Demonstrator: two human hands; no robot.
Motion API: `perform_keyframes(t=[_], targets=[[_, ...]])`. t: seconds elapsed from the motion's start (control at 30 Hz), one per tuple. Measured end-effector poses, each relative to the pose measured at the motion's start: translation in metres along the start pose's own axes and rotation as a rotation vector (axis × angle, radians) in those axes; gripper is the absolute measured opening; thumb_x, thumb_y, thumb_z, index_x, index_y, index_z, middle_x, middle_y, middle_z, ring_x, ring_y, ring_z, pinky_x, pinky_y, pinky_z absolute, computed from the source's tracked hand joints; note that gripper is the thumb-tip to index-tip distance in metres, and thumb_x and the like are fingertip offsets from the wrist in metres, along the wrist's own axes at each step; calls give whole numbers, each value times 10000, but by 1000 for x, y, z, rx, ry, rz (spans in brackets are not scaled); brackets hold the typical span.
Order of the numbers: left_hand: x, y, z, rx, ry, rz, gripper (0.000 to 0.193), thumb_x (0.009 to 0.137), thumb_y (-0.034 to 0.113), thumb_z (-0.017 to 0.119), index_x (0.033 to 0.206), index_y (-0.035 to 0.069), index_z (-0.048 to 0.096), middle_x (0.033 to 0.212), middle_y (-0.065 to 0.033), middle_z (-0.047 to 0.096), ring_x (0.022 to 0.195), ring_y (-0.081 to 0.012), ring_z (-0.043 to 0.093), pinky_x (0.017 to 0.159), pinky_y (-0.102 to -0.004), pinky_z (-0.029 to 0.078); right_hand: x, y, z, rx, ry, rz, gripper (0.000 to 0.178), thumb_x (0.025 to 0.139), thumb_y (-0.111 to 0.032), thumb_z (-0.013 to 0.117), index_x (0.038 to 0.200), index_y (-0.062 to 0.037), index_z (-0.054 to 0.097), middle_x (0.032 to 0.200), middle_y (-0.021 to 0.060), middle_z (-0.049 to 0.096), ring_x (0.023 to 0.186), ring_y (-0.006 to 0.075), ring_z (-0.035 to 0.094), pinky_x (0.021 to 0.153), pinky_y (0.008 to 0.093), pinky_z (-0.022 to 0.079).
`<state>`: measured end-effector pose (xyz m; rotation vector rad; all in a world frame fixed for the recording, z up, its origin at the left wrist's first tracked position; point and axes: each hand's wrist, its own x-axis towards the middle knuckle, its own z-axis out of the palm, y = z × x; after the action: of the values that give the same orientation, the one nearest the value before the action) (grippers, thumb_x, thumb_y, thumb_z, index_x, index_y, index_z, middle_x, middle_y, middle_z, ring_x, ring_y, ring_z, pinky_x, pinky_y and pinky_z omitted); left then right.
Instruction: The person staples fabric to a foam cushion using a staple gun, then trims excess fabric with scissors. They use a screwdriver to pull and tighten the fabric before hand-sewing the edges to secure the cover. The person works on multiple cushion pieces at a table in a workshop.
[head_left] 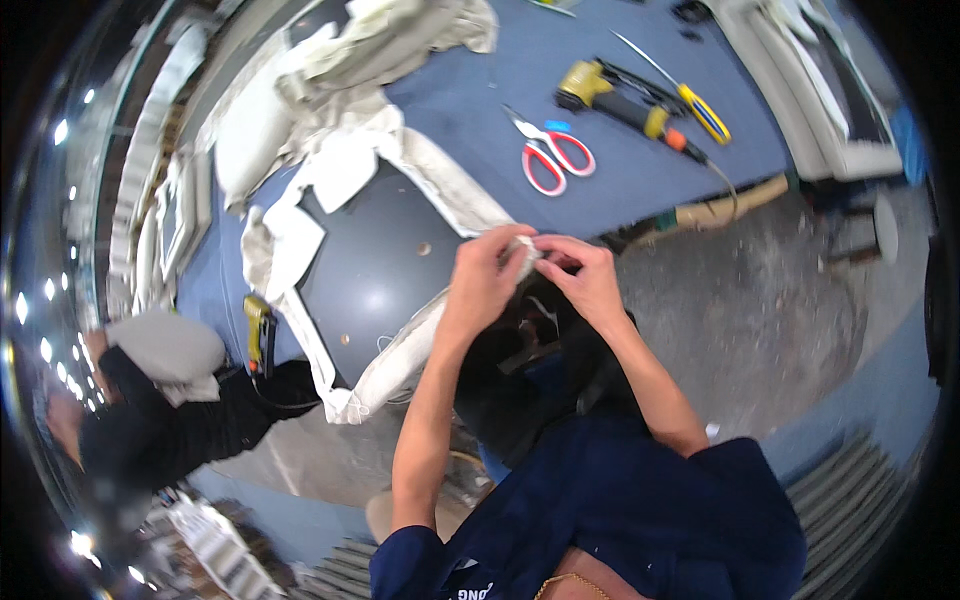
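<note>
A dark grey panel [375,265] with small holes lies at the near table edge, pale fabric [435,175] folded over its rim. At its near right corner, both hands come together on the fabric. There my left hand [485,280] is closed, thumb and fingers pinching the whitish fabric corner [527,250]. Just to its right my right hand [585,278] is closed too, thumb and forefinger pressed to the same corner. Whether a small thing is between the fingertips I cannot make out. Loose white thread [385,343] hangs at the panel's near edge.
On the blue table top [460,110] lie red-and-white-handled scissors [548,160], a yellow-black air stapler [620,105] with a hose, and a screwdriver [705,112]. Another air stapler [260,335] lies left, near a co-worker's black sleeve [200,420]. An upholstered piece [800,90] stands far right.
</note>
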<state>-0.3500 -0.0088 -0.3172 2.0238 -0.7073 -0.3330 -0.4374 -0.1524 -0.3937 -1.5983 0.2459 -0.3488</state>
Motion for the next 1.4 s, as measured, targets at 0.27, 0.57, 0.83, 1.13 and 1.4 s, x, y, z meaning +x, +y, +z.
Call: perform_keyframes(t=[0.27, 0.57, 0.83, 1.13, 1.4], targets=[[12, -4, -4, 459, -164, 359, 235, 835, 50, 739, 1051, 21, 652, 866, -114, 597, 820, -315, 569, 742, -388, 465, -6, -2, 0, -18, 80, -17, 330, 817, -78, 786, 1134, -9, 721, 1155, 125, 735, 889, 243, 697, 810, 328, 558], [19, -39, -9, 330, -241, 454, 104, 867, 41, 716, 897, -4, 627, 779, -109, 566, 741, -292, 537, 677, -376, 432, -1, 12, 3, 101, 58, 67, 290, 827, -84, 797, 1099, 3, 746, 1158, 155, 734, 883, 217, 740, 769, 305, 574], [23, -45, 1, 122, -129, 200, 109, 919, 73, 674, 872, -23, 651, 707, -108, 523, 661, -248, 494, 647, -357, 406, -1, 27, 26, 293, 266, 97, 234, 839, -92, 808, 1052, -4, 768, 1151, 132, 749, 784, 37, 661, 589, 211, 474], [22, -40, 1, 134, -101, 183, 114, 928, 93, 676, 906, -18, 668, 761, -132, 575, 698, -285, 537, 671, -386, 443, 1, 18, 15, 94, 190, 13, 233, 837, -110, 810, 1059, -51, 771, 1134, 89, 761, 571, 34, 474, 531, 220, 426], [28, -38, -14, 258, -167, 430, 120, 872, 73, 726, 891, 3, 629, 790, -119, 570, 751, -302, 544, 702, -400, 447, -3, 14, 18, 41, 163, 49, 388, 824, -147, 826, 1189, -57, 732, 1200, 109, 734, 597, 50, 504, 546, 228, 440]])
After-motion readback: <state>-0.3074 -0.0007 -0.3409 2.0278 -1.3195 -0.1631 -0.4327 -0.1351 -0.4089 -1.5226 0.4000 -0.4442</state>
